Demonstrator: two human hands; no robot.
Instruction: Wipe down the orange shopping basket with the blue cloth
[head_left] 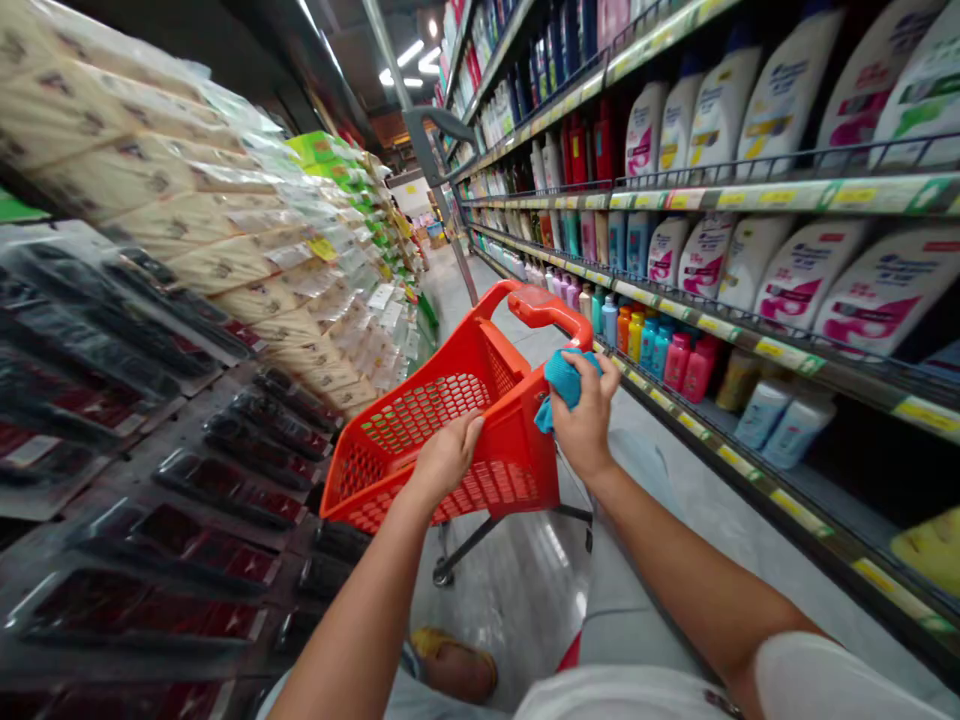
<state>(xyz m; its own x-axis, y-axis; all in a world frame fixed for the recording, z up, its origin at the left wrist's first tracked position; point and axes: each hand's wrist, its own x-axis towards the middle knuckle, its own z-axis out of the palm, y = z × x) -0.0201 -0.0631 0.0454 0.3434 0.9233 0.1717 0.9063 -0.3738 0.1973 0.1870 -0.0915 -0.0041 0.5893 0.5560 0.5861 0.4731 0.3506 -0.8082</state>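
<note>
A red plastic shopping cart (517,440) stands in front of me, its basket pierced with rows of holes and its handle (551,303) at the upper right end. My left hand (448,455) grips the near rim of the basket, thumb on top and the fingers curled over the far side, partly hidden. In my right hand (589,415) is a crumpled blue cloth (564,380). The fingers press it against the corner of the cart just below the handle.
Shelves (750,200) of shampoo bottles line the right side, with small coloured bottles (660,345) low down. Packaged goods (225,220) are stacked high on the left, above hanging black packages (210,490). A grey metal pole (454,230) rises behind the cart. The tiled aisle floor (450,280) runs ahead.
</note>
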